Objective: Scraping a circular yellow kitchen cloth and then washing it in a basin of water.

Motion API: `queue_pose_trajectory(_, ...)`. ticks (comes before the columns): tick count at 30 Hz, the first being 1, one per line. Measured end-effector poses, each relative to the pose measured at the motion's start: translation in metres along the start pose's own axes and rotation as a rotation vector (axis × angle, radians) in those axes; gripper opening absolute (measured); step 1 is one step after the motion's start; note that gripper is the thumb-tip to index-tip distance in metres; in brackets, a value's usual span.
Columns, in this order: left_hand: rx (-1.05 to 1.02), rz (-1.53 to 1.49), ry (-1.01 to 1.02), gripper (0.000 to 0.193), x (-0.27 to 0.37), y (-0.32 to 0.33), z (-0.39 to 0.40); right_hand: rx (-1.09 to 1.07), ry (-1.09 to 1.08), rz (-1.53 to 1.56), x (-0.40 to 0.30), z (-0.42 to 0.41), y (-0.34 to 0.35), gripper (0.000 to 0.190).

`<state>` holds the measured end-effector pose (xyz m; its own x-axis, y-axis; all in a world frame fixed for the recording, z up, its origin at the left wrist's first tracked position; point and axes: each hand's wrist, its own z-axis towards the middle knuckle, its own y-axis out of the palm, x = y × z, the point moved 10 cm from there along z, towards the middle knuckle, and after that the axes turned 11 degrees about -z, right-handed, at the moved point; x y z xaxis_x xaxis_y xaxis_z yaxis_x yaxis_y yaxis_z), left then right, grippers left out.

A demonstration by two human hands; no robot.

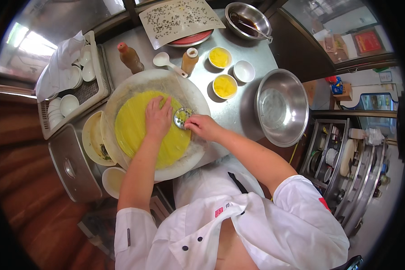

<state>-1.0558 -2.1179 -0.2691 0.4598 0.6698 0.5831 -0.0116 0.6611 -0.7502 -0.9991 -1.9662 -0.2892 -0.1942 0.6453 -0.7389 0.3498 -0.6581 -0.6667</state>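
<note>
A round slab of yellow jelly-like food point(135, 118) lies on a thick round white cutting board point(197, 89). My left hand point(158, 116) rests on the slab, palm down, fingers spread and pointing away from me. At the slab's right side, my right hand point(204, 126) pinches the edge of a small round metal scraper point(181, 118). The scraper sits against the slab, with yellow bits in it. Its underside is hidden. Beyond the board, two white bowls hold yellow strips, one nearer point(224, 86) and one farther point(220, 57).
A large steel basin point(282, 108) stands right. Behind the board are a red-capped bottle point(131, 58), a white ladle point(167, 62), a second bottle point(190, 61), a small white bowl point(244, 71) and a bowl of dark sauce point(248, 22). Left are a crockery basket point(98, 79) and a stained dish point(92, 138).
</note>
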Motion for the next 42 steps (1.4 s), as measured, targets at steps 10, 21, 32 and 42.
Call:
queue_pose_trajectory(10, 0.003, 0.008, 0.001, 0.038, 0.001, -0.002, 0.001, -0.069, -0.002, 0.042, -0.009, -0.058, 0.009, 0.019)
queue_pose_trajectory(21, -0.018, -0.009, -0.058, 0.036, 0.000, 0.005, 0.001, 0.114, 0.144, 0.106, -0.015, -0.083, -0.107, 0.016)
queue_pose_trajectory(32, -0.005, 0.045, -0.050, 0.038, 0.007, 0.010, 0.003, 0.615, 0.797, 1.153, 0.165, -0.077, -0.139, 0.020)
queue_pose_trajectory(42, -0.034, 0.093, -0.034, 0.040, 0.012, 0.011, 0.008, 0.589, 1.009, 1.673, 0.233, -0.049, -0.095, 0.017)
